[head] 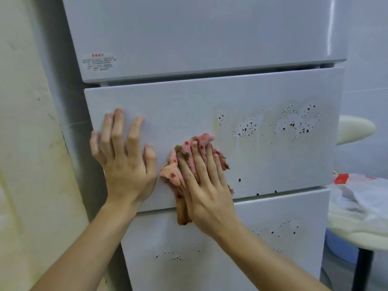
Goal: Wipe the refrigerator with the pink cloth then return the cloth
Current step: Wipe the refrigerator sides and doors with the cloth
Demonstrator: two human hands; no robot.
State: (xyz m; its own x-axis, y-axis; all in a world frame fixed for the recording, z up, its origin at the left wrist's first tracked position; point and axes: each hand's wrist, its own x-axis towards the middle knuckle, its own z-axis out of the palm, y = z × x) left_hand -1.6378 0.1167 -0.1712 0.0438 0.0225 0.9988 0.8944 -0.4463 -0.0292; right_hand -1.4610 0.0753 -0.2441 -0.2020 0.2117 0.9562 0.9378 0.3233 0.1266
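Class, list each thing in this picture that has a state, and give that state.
left hand: open, flat on middle door.
right hand: presses pink cloth to middle door.
pink cloth: bunched, stained.
middle door: brown spots on right half.
lower door: brown spots.
upper door: no spots showing.

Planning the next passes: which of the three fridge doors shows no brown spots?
The top door: only a label; the middle door and bottom door are speckled.

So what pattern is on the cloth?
The cloth is pink with red and green spots; head view shows it best.
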